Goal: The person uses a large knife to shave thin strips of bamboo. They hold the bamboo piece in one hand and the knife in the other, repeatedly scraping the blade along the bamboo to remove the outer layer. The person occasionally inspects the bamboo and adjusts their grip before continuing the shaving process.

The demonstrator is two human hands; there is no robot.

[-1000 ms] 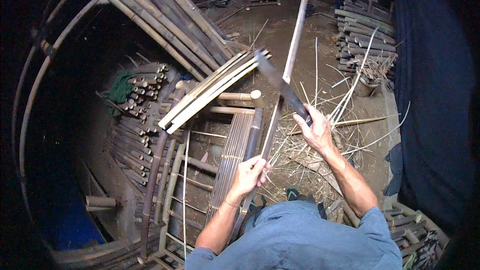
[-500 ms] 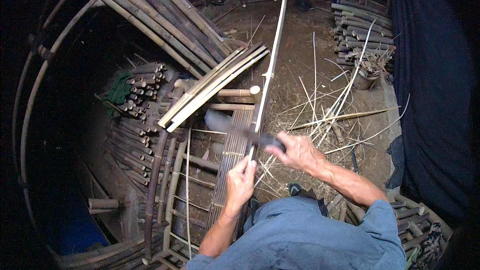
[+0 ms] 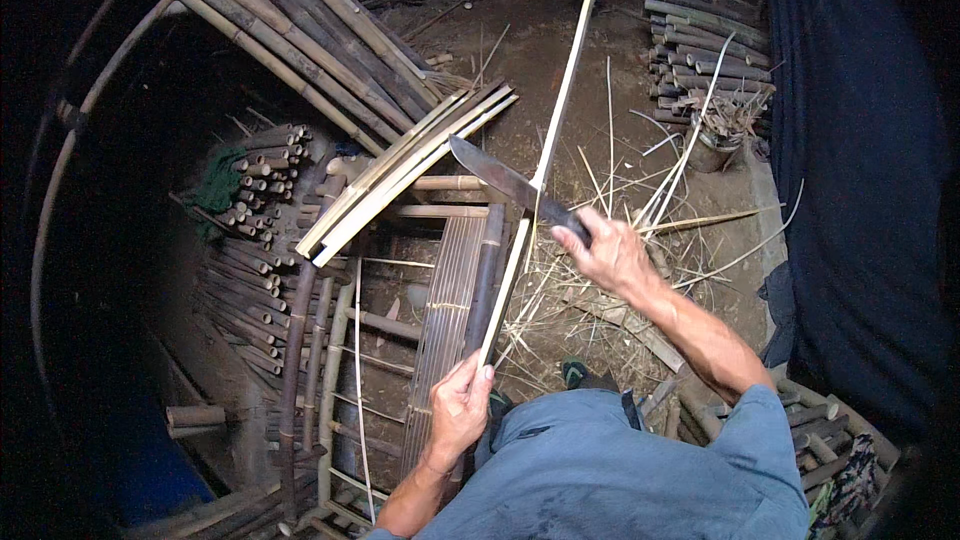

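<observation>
My left hand (image 3: 461, 406) is closed round the near end of a long, pale bamboo strip (image 3: 565, 90), which stretches away from me toward the far floor. In my right hand (image 3: 610, 252) is the dark handle of a large knife (image 3: 497, 175). Its broad blade points to the far left and crosses the strip about midway along. Under my left wrist lies a bamboo frame with a slatted panel (image 3: 446, 285). Several split bamboo lengths (image 3: 400, 180) rest across the far part of that frame.
Thin bamboo shavings (image 3: 560, 290) litter the floor at the right. Long bamboo poles (image 3: 310, 30) lean at the far left, above stacked cut poles (image 3: 250, 280). More poles (image 3: 705, 45) and a bucket of scraps (image 3: 712, 152) stand far right, beside a dark curtain (image 3: 850, 190).
My right hand and the knife have moved away from me along the strip, and the blade is sharper in view. My left hand has come slightly nearer to me with the strip's end.
</observation>
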